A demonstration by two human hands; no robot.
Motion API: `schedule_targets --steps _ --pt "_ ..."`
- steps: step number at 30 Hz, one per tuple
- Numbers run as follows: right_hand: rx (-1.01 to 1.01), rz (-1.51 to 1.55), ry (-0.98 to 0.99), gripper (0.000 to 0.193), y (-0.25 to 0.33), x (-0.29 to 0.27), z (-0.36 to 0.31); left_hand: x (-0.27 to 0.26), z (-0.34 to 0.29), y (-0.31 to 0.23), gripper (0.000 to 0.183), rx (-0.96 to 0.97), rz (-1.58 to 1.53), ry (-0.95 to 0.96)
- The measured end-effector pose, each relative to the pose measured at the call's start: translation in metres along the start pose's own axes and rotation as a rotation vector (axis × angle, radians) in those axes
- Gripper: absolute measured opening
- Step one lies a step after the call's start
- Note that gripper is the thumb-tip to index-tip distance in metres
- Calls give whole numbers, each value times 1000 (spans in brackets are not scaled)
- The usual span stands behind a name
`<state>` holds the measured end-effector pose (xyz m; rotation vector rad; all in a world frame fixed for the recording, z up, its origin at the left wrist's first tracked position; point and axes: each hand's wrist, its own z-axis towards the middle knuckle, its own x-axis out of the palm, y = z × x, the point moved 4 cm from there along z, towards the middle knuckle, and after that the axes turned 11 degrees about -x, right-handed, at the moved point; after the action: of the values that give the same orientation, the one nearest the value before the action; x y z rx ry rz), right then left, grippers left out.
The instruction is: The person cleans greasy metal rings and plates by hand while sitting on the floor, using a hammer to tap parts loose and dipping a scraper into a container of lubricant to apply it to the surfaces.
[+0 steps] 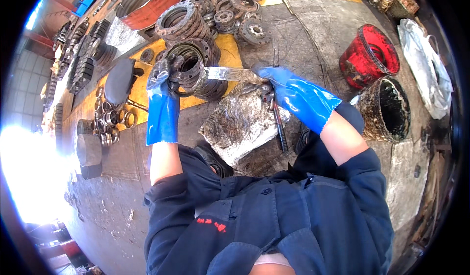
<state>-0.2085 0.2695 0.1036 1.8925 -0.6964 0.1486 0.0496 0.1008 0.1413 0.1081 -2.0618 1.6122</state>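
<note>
My left hand [163, 86], in a blue rubber glove with blackened fingers, grips a greasy metal ring [190, 62] by its near left side. Held up in front of a stack of similar rings, it has its opening facing me. My right hand [281, 79], also gloved in blue, is closed around one end of a flat, shiny metal strip [230, 73]. The strip lies level, and its left end meets the ring's right edge. Below the hands sits a grimy, whitish block [240, 123]. A dark bar tool with a red part [279, 125] leans against its right side.
Flanged rings stand in a stack [178, 23] and several more [230, 10] lie beyond. Small rings [110, 120] lie left, near a dark padded stool [119, 81]. A red bucket [364, 57], a crusted bucket [387, 109] and a plastic bag [426, 69] are at right.
</note>
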Motion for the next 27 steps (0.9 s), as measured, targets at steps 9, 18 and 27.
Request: schedule_targets --steps 9,18,27 --pt "215 212 180 21 -20 -1 16 -3 -1 -6 47 17 -95 100" --pt "552 691 268 28 -41 11 10 -17 14 -5 49 104 -60 232" --pt "427 847 249 29 -52 31 -25 -26 26 -7 36 126 -377 363"
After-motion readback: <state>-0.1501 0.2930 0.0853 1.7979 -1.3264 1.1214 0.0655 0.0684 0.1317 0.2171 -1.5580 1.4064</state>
